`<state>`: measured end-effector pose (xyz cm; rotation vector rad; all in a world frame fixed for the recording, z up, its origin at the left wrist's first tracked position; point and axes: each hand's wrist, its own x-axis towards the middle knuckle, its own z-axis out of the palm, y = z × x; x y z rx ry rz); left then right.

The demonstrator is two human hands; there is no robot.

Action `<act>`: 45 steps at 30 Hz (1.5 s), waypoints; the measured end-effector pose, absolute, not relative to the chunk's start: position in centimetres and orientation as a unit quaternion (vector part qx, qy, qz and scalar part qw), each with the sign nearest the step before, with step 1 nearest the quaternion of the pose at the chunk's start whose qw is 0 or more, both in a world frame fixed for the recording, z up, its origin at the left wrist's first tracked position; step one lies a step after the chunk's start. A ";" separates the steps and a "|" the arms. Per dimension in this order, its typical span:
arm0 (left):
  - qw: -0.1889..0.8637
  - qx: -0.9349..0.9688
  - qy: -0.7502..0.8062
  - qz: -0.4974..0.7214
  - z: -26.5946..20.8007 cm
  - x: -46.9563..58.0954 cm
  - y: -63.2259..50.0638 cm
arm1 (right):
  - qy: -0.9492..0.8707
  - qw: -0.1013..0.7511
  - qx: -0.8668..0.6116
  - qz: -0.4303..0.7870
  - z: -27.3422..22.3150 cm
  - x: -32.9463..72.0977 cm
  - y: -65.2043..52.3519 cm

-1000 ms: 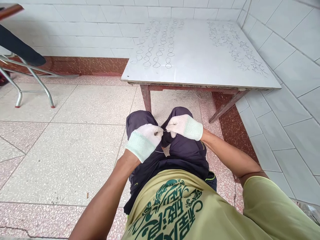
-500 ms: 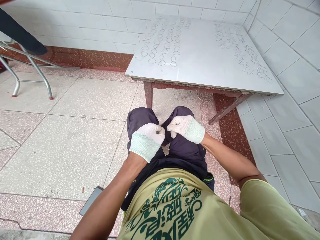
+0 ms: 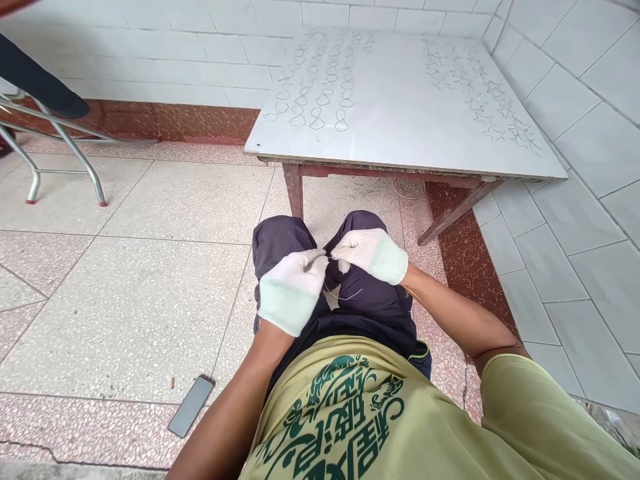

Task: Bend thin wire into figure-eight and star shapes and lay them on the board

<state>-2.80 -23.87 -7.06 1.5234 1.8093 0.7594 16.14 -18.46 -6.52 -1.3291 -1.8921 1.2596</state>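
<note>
White-gloved, the right hand [image 3: 369, 256] is pinching a thin wire [image 3: 344, 299], which I am seeing curve above the dark trousers [image 3: 377, 307]; the left hand [image 3: 294, 288] is hovering alongside, and I cannot tell whether its fingers [image 3: 314, 257] are gripping too.

The far wall [image 3: 190, 47] and right wall [image 3: 585, 200] are clad in pale tiles, meeting in a corner behind a white-topped table [image 3: 395, 127] with worn reddish legs [image 3: 294, 190]. Dark red, veined skirting [image 3: 210, 124] runs below. The speckled floor [image 3: 140, 293] has pinkish bands [image 3: 100, 427]. At far left stands a tubular metal frame [image 3: 91, 177] with red feet, under soft, even light.
</note>
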 end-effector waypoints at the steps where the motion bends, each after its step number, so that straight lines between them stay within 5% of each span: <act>1: 0.350 0.568 0.678 0.308 -6.8 -3.4 -23.7 | -0.705 0.245 -0.486 0.456 -6.5 16.4 -18.4; 12: 0.534 0.521 0.604 0.280 -8.3 -4.9 -21.2 | -0.747 0.217 -0.449 0.440 -6.2 16.6 -18.6; 22: 0.571 0.555 0.564 0.217 -8.0 -5.6 -20.8 | -0.734 0.238 -0.418 0.480 -6.0 16.4 -18.6; 31: 0.513 0.600 0.569 0.229 -7.4 -6.4 -20.5 | -0.718 0.241 -0.456 0.467 -6.3 15.7 -19.6; 38: 0.525 0.566 0.553 0.315 -7.0 -5.8 -20.5 | -0.576 0.392 -0.450 0.558 -6.9 14.7 -20.8; 45: 0.480 0.522 0.583 0.396 -6.6 -4.4 -22.8 | -0.571 0.395 -0.493 0.524 -6.7 13.9 -21.2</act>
